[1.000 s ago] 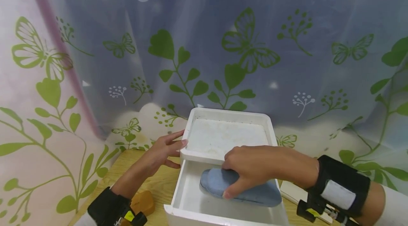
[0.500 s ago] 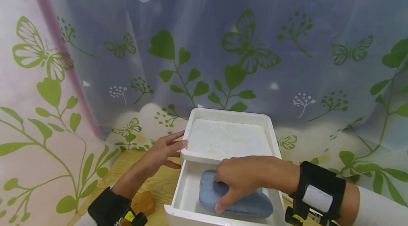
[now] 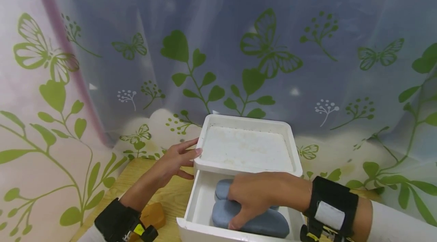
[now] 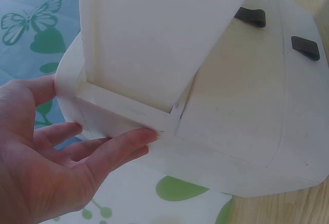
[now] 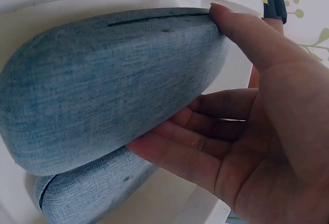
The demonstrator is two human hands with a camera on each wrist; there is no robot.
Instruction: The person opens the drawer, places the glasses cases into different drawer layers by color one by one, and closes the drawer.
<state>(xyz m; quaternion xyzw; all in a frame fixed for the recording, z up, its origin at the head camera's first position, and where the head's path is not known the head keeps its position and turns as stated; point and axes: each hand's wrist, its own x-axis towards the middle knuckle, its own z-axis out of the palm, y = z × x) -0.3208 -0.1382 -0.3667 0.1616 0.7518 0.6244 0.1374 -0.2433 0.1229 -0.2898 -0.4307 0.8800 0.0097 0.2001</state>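
The front case, blue and cloth-textured, sits inside the white drawer, lengthwise just behind its front panel; whether its underside touches the drawer floor cannot be determined. The right hand reaches into the drawer from its right side and is clamped on this case, thumb on the side toward the drawer front, fingers on the opposite side; the right wrist view shows a dark seam running up to the thumb tip. The rear case, also blue, lies just behind it in the drawer, partly hidden by the hand. The drawer stands pulled out from the cabinet, whose rimmed top lies behind and above it. The left hand, fingers apart, rests against the cabinet's corner, above the drawer's rear left. Both wrists carry black straps. To the left of the drawer, well apart, a brown object lies on the wooden table. Beyond the drawer and cabinet hangs a butterfly-and-leaf curtain.
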